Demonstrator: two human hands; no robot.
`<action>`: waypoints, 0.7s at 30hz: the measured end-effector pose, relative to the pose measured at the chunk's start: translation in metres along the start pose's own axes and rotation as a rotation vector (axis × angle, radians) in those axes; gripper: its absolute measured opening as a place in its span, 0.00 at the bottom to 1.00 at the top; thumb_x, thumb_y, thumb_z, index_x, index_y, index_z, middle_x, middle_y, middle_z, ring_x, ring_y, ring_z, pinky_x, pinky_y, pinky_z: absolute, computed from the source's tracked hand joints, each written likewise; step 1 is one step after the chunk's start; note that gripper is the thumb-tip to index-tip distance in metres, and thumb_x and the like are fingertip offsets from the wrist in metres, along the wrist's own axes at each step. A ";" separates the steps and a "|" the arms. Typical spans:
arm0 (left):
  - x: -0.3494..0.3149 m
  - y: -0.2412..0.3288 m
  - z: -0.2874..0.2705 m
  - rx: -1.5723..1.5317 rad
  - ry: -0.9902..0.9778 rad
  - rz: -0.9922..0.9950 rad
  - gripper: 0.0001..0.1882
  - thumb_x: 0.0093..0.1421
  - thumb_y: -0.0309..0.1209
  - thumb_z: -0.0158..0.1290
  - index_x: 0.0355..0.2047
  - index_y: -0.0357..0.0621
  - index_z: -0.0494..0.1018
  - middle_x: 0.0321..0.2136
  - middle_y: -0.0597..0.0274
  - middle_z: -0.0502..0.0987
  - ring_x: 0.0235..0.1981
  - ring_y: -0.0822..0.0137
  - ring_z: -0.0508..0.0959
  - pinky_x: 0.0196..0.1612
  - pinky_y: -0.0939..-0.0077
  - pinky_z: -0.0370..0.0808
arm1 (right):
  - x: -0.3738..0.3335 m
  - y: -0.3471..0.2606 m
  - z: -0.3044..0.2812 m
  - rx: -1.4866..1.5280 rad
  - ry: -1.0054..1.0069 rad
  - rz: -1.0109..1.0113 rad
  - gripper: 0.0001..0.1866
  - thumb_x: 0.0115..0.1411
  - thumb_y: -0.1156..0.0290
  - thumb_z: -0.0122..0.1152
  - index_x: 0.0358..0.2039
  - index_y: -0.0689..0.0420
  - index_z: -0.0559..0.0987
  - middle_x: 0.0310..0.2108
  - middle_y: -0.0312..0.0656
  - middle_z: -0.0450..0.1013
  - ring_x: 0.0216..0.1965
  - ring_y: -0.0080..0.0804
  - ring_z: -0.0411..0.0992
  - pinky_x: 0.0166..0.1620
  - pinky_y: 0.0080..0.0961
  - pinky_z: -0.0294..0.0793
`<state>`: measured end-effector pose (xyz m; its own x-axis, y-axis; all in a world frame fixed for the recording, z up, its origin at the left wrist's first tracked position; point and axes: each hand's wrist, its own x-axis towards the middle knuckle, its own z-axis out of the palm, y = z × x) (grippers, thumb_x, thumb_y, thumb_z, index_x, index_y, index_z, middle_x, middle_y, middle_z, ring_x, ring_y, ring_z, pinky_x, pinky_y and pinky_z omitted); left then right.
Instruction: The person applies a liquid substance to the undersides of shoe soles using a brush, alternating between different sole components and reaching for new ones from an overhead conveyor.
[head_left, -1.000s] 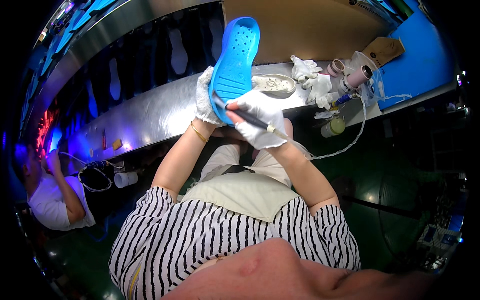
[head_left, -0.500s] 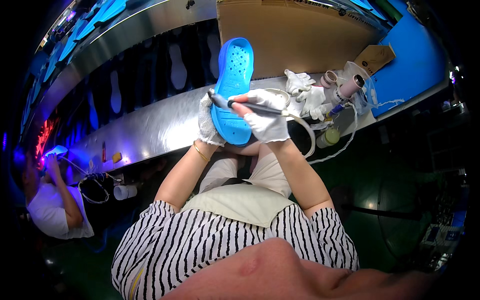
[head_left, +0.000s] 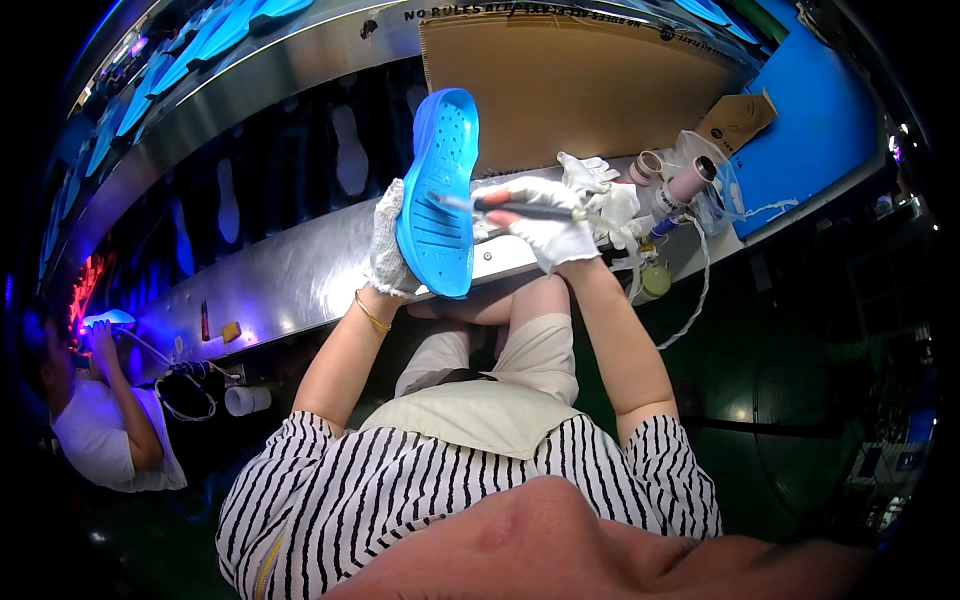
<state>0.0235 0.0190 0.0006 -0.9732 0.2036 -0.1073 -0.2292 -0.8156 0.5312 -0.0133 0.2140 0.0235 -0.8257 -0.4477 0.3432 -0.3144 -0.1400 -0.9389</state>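
Note:
A bright blue shoe sole (head_left: 440,190) with small holes at its far end and grooves lower down is held up over the metal bench. My left hand (head_left: 390,240), in a white knitted glove, grips it along its left edge, with the inner face turned up and somewhat to the right. In my right hand (head_left: 548,228), gloved in white with fingertips showing, is a brush (head_left: 540,211) with a dark handle. Its blurred bristle end reaches over the sole's middle; whether it touches the sole, I cannot tell.
A cardboard box (head_left: 570,95) stands behind the sole. Spare white gloves (head_left: 610,200), a pink bottle (head_left: 690,180) and a plastic bag (head_left: 722,180) lie to the right. Soles ride on the dark conveyor (head_left: 285,160). At left, a person (head_left: 115,420) holds another sole.
The sole has shifted left and turned its inner face toward the right. My right hand has drawn right with the brush, its bristle end now at the sole's middle instead of its left edge.

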 end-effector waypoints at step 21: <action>0.133 0.164 0.112 0.702 -0.636 0.400 0.34 0.62 0.55 0.34 0.56 0.38 0.59 0.47 0.49 0.71 0.46 0.56 0.73 0.53 0.60 0.68 | -0.015 -0.065 -0.033 -0.413 0.232 -0.499 0.19 0.40 0.93 0.62 0.33 0.60 0.79 0.38 0.47 0.75 0.41 0.34 0.73 0.47 0.25 0.72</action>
<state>-0.1414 -0.0269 0.1669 -0.7380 0.4023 0.5417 0.3716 -0.4279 0.8239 0.0039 0.2589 0.0801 -0.6000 -0.2104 0.7718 -0.7979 0.0882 -0.5962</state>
